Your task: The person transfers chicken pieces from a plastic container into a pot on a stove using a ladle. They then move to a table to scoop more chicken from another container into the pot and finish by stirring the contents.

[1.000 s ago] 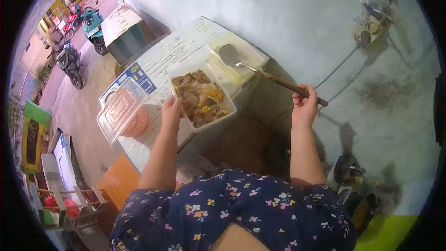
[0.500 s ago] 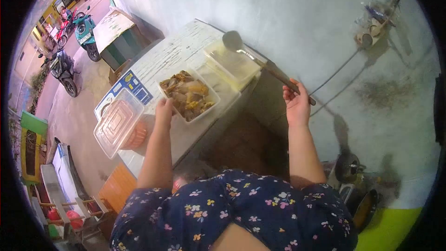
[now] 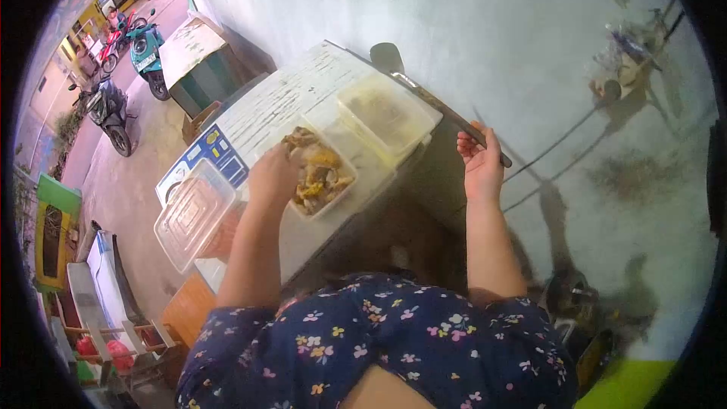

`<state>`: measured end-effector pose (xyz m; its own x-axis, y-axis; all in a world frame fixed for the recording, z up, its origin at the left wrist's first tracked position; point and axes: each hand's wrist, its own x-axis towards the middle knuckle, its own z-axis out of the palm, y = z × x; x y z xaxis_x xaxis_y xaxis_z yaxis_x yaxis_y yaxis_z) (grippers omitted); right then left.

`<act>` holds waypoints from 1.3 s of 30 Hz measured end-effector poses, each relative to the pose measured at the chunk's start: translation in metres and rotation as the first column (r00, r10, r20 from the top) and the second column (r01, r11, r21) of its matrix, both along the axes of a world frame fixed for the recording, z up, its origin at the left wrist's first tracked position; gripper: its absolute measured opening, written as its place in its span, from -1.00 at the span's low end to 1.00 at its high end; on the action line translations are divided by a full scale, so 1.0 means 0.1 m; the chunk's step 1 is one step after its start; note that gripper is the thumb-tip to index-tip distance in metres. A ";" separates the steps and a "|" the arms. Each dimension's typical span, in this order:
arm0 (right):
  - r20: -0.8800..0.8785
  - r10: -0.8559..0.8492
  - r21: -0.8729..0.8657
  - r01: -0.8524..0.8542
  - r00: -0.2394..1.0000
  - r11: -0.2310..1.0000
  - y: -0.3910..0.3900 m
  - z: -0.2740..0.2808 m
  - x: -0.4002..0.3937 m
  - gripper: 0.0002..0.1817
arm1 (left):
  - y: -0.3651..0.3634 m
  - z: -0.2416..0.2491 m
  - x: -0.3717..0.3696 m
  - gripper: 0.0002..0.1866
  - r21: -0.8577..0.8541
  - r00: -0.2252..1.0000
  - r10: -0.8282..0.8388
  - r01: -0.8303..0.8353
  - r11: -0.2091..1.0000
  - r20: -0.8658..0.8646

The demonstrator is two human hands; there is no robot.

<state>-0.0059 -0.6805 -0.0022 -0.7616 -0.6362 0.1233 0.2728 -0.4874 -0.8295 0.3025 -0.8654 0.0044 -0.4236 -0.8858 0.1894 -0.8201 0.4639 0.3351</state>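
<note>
My right hand [image 3: 482, 159] is closed round the dark handle of a spatula [image 3: 447, 112], whose grey blade points up and left by the wall. My left hand [image 3: 274, 174] is over the left side of an open plastic container of food [image 3: 323, 174], with its fingertips hidden at the food's edge. Brown and yellow pieces fill this container. Behind it to the right sits a pale lidded container [image 3: 386, 113]. A clear lid [image 3: 195, 216] leans over a pinkish ribbed bowl left of my left forearm.
The white worn table [image 3: 280, 95] stands against a pale wall. A blue and white printed sheet [image 3: 216, 153] lies on its left edge. Beyond are a box-like cabinet [image 3: 198, 60] and parked motorbikes [image 3: 110, 113]. Dark pans [image 3: 572, 295] are at the lower right.
My left hand has moved from the container's near left rim up and over the food. The spatula has dropped slightly, its blade now beyond the table's back edge. The view has shifted a little.
</note>
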 end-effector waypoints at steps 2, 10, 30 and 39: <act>-0.024 -0.001 0.012 0.001 1.000 1.000 -0.10 -0.04 -0.15 -0.60 | -0.07 0.04 -0.25 -0.64 0.003 0.993 -0.088 0.088 0.996 -0.077; -0.079 0.093 0.093 -0.086 0.993 0.992 -0.75 -0.15 -0.85 -0.66 | -0.74 -0.07 -1.36 -0.50 0.027 0.892 -0.447 0.446 0.895 0.073; -0.100 0.208 0.242 -0.179 0.973 0.953 -1.77 -0.39 -1.57 -0.65 | -2.05 -0.41 -2.99 -0.25 0.411 0.700 -0.653 0.525 0.745 0.289; -0.102 0.165 0.218 -0.140 0.981 0.966 -1.73 -0.32 -1.52 -0.69 | -1.99 -0.21 -2.89 -0.31 0.265 0.734 -0.629 0.572 0.776 0.255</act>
